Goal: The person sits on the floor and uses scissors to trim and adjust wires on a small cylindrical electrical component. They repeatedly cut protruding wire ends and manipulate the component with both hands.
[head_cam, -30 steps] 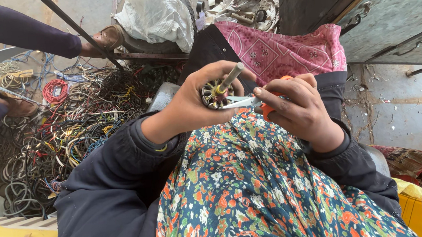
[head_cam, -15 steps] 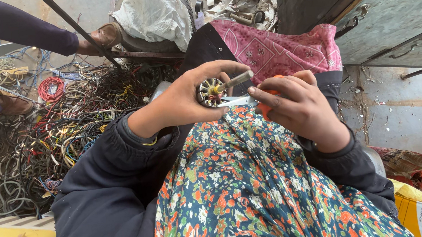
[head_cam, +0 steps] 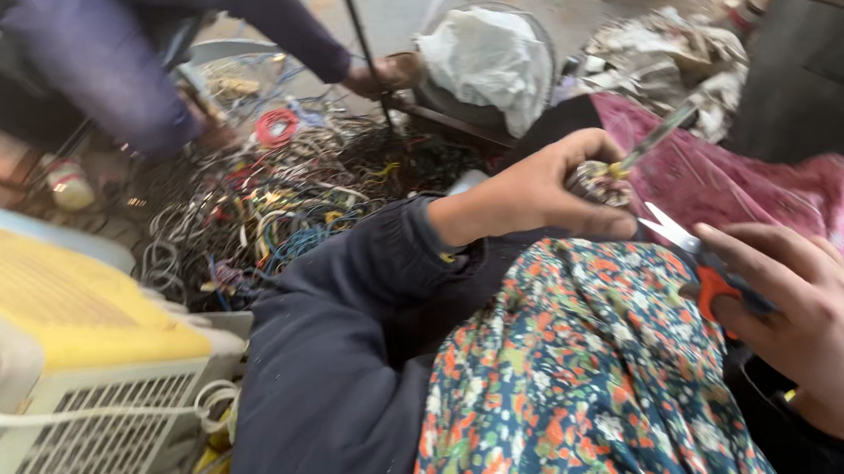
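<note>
Closest in, the right hand [head_cam: 801,328] is wrapped around a pair of orange-handled scissors [head_cam: 697,263], blades a bit apart and pointing up at the job. Just past it the left hand [head_cam: 549,192] is clamped on a small round motor part [head_cam: 598,181] with a shaft sticking out, held above the floral lap. Windings look like they're still on it, so I'd say the cutting is barely underway. Further out there's a big tangle of wires [head_cam: 270,214] on the ground, and another person's hand [head_cam: 384,72] on a rod.

Orange-handled scissors [head_cam: 716,274], floral cloth [head_cam: 583,375], pink cloth [head_cam: 739,182].
</note>
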